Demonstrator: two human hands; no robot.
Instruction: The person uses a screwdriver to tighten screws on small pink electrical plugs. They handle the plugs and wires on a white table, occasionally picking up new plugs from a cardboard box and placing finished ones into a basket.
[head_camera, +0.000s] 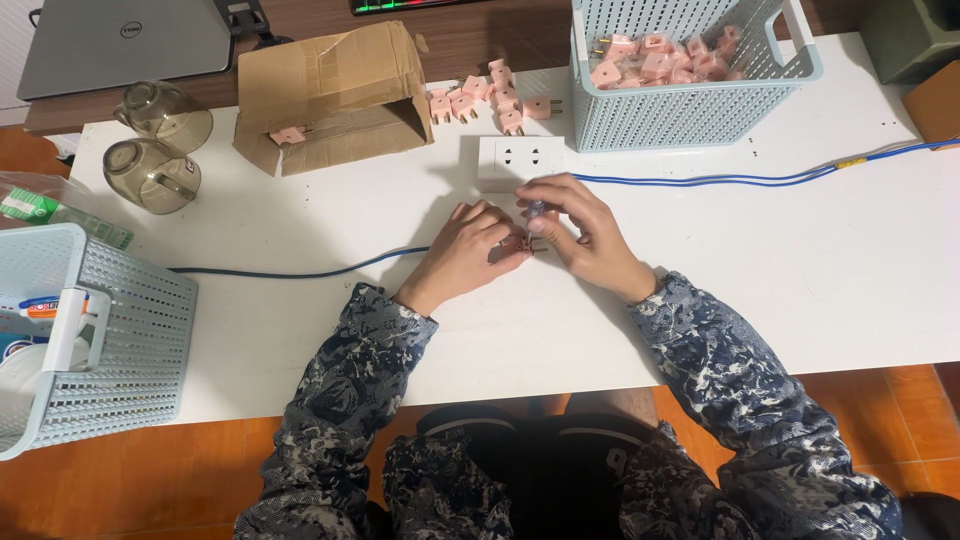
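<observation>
Both hands meet at the middle of the white surface (800, 270), just in front of a white socket block (520, 160). The left hand (470, 250) is curled, its fingertips pinching a small pink plug adapter (515, 243) and holding it against the surface. The right hand (585, 230) is also closed in a pinch, holding a small dark tool (537, 209), probably a screwdriver, tip down on the adapter. Judging by this, the step in hand is working on one adapter, likely a screw or pin, though the detail is too small to tell.

More pink adapters (495, 98) lie loose behind the block, others fill the pale blue basket (690, 115), and one sits in the cardboard box (335, 95). The next move calls for a steady left-hand grip while the tool is kept square to the part.
</observation>
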